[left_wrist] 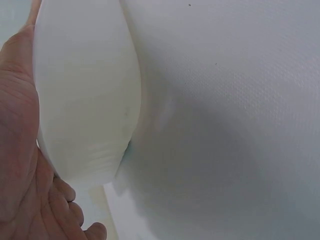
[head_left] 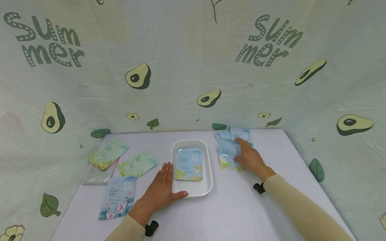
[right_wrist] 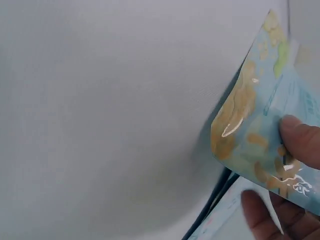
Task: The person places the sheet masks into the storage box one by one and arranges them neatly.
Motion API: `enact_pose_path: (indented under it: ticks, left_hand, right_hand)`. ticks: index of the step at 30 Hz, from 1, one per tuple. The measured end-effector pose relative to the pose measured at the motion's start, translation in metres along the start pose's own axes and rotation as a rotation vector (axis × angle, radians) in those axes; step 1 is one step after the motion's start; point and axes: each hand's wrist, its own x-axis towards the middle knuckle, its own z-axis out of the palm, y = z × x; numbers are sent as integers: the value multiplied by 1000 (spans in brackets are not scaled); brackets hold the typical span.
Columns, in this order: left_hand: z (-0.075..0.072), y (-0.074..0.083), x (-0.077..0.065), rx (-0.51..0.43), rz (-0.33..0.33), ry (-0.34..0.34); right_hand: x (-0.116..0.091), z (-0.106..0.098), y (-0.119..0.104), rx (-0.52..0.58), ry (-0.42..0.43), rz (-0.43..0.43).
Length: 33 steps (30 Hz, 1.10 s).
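My left hand rests with straight fingers along the left side of a white tray, the thumb across its near rim. In the left wrist view the palm lies against the outer wall of the tray. One blue facial mask packet lies face up inside it. To the right of the tray, my right hand pinches another blue facial mask packet. The right wrist view shows the thumb on top of this packet and fingers underneath, its edge lifted. More blue packets lie just behind it.
On the left of the white table lie two green packets and a blue packet with pink flowers. A silvery packet is partly under one green packet. A patterned cloth hangs behind the table.
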Motion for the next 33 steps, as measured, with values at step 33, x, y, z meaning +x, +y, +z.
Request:
enact_pose_path:
  ticks: [33]
  left_hand:
    - [1, 0, 0, 21, 3, 17]
  right_hand:
    - [12, -37, -27, 512, 28, 212]
